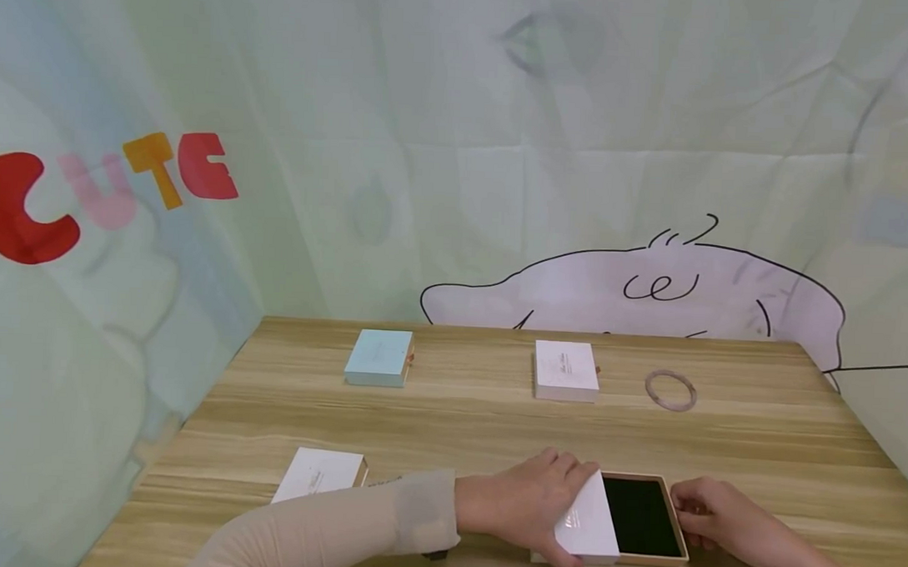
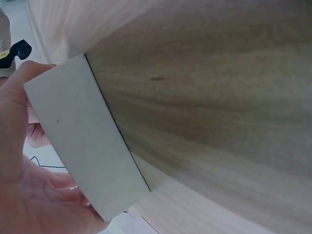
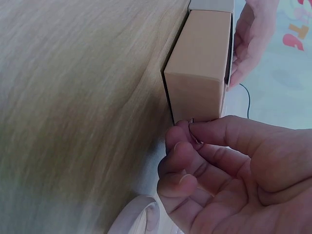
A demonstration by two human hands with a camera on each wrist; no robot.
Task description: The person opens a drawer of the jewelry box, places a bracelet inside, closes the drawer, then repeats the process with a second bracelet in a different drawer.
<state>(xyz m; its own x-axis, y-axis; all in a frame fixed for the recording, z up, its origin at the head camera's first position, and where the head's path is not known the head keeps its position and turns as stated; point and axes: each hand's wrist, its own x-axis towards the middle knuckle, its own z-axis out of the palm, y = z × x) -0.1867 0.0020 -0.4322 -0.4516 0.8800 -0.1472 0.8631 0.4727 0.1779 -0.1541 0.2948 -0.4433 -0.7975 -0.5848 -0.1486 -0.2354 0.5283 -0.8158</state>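
A white slide-out box stands near the front of the table, its sleeve (image 1: 590, 522) under my left hand (image 1: 517, 500). The left hand grips the sleeve with the thumb along the near side and the fingers at the far side; in the left wrist view the sleeve's white end (image 2: 87, 141) lies between thumb and fingers. To the right, the drawer (image 1: 644, 515) is partly out, showing a black lining with nothing visible on it. My right hand (image 1: 727, 518) is at the drawer's outer end, thumb and finger pinching a small pull tab (image 3: 197, 140) on the tan drawer front (image 3: 195, 95).
Behind stand a light blue box (image 1: 379, 358) and a white box (image 1: 566, 371), with a pale ring-shaped bangle (image 1: 671, 391) right of them. Another white box (image 1: 320, 475) is at the front left, partly behind my left forearm. A printed curtain (image 1: 465, 192) borders the wooden table (image 1: 449, 425).
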